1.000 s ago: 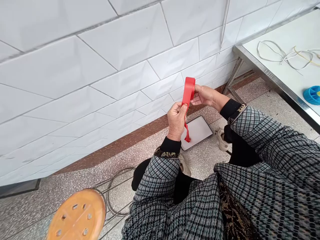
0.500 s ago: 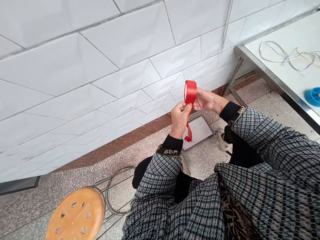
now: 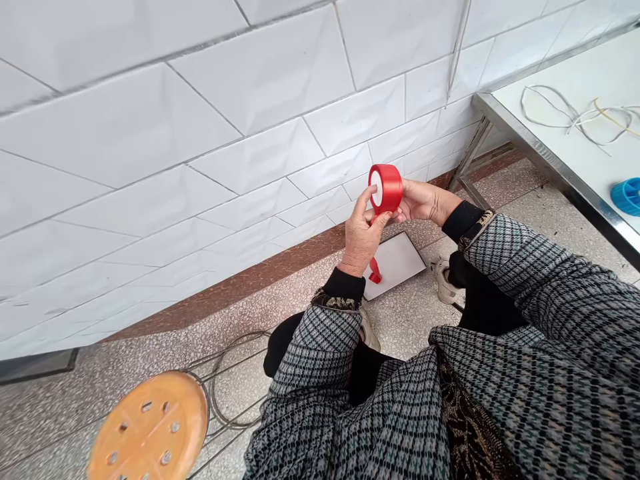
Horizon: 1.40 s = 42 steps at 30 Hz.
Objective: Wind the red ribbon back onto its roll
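Note:
A roll of red ribbon (image 3: 391, 187) on a white core is held up between my two hands, in front of the tiled wall. My left hand (image 3: 361, 233) grips it from the near left side, one finger at the white core and the thumb under the lower edge. On the far right side my right hand (image 3: 420, 200) has its fingers round the roll, partly hidden behind it. A loose tail of red ribbon (image 3: 375, 272) hangs below my left hand, over a white board (image 3: 400, 261) with a dark edge on the floor.
At lower left stands an orange round stool (image 3: 150, 427) with holes, beside a coiled cable (image 3: 217, 387). To the right is a metal-edged table (image 3: 560, 175) bearing white cords (image 3: 573, 119) and a blue plastic spool (image 3: 627, 197). The white tiled wall (image 3: 260, 160) runs along the left.
The ribbon roll has turned so more of its white core and red face show. My left hand has shifted from the ribbon below the roll up onto its side.

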Motion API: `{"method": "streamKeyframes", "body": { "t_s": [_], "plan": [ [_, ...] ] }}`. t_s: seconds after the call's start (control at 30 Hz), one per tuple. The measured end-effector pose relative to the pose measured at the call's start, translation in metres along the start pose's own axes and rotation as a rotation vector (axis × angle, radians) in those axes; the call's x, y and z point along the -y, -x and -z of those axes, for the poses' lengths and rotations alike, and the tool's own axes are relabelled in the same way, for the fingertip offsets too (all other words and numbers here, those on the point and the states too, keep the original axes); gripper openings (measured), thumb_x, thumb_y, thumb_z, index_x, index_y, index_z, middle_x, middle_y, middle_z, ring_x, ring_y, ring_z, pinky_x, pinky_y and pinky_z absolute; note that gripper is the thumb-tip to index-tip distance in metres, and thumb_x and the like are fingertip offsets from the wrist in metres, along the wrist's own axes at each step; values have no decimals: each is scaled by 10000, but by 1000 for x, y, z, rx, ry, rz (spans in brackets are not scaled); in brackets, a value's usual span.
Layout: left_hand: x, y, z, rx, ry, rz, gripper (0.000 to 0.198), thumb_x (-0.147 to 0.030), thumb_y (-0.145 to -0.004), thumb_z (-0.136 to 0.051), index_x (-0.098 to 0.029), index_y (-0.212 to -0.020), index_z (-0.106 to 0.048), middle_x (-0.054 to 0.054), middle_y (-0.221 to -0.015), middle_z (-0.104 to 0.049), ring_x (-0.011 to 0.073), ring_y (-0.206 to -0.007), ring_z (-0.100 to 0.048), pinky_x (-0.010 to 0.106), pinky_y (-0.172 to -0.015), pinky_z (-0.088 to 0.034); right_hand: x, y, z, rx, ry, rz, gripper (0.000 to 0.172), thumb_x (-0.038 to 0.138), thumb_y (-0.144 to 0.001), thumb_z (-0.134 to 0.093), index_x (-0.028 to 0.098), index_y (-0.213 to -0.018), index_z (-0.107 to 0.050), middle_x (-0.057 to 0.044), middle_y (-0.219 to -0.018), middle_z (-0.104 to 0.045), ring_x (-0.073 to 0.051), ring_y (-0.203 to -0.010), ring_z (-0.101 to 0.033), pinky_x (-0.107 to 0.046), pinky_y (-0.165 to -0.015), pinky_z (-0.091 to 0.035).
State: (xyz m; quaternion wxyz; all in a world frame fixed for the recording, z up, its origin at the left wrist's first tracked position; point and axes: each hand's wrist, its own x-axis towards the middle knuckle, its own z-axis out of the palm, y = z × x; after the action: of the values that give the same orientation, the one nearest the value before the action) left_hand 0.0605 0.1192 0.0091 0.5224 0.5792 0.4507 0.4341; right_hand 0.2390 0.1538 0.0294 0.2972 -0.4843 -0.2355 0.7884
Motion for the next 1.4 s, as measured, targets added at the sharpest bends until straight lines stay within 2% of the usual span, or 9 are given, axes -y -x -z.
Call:
{"method": "streamKeyframes", "body": {
  "t_s": [0.17,0.3,0.43,0.57,0.7,0.87,1.03,1.23,1.4],
  "plan": [
    [4,-5,5,32,71,32,460,-107,-779,-876,-250,-1179,-700,-138,-550,-414,68,-455,-354,230,-519,-353,0,4,-1,58,122,0,387,542,-1068,-666,175,-955,-711,-30,-630,-692,-130,-505,-580,-221,-516,-557],
    [10,-4,8,88,204,81,480,-279,-799,-921,-267,-1188,-641,-150,-525,-418,56,-408,-320,206,-445,-261,5,7,1,99,272,86,335,503,-966,-833,189,-996,-720,-50,-765,-756,-164,-630,-700,-246,-595,-629],
    [9,-3,14,201,323,198,599,-458,-754,-971,-271,-1190,-605,-157,-513,-434,43,-364,-273,207,-392,-173,10,10,7,31,432,326,329,284,-841,-950,207,-1069,-725,-19,-905,-775,-159,-768,-739,-210,-642,-632],
    [4,-4,20,280,389,264,686,-519,-677,-1014,-262,-1165,-605,-159,-527,-458,32,-354,-250,213,-374,-160,8,11,5,-20,514,419,278,152,-832,-911,188,-1027,-717,-25,-915,-753,-175,-780,-731,-244,-654,-642],
    [7,-5,15,176,399,250,637,-558,-708,-1001,-258,-1125,-625,-153,-512,-413,38,-357,-263,220,-369,-154,5,6,-2,-178,481,445,205,94,-848,-840,171,-965,-690,-29,-880,-745,-172,-754,-713,-246,-638,-632],
    [15,-2,2,-97,365,124,539,-668,-796,-911,-245,-967,-625,-132,-495,-397,47,-360,-273,222,-365,-152,9,1,-1,-315,323,408,97,93,-887,-738,153,-939,-682,-38,-788,-737,-158,-717,-686,-214,-595,-601],
    [15,1,-2,-29,337,147,518,-658,-804,-902,-220,-815,-625,-110,-500,-399,49,-391,-269,223,-381,-200,10,-2,0,-302,150,261,64,107,-932,-693,146,-884,-678,-54,-697,-722,-158,-631,-673,-232,-602,-607],
    [14,-1,-2,-19,260,109,431,-556,-859,-882,-212,-787,-634,-87,-540,-442,69,-452,-343,225,-434,-277,1,0,-11,-159,-125,66,122,189,-1066,-630,160,-963,-688,-50,-712,-742,-149,-635,-677,-228,-639,-623],
    [14,-1,-2,-5,196,82,386,-491,-896,-851,-206,-757,-631,-68,-564,-487,87,-512,-401,231,-509,-350,-2,0,-11,-48,-198,7,207,324,-1103,-693,175,-960,-671,-38,-728,-743,-129,-616,-658,-192,-596,-597]
  ]
}}
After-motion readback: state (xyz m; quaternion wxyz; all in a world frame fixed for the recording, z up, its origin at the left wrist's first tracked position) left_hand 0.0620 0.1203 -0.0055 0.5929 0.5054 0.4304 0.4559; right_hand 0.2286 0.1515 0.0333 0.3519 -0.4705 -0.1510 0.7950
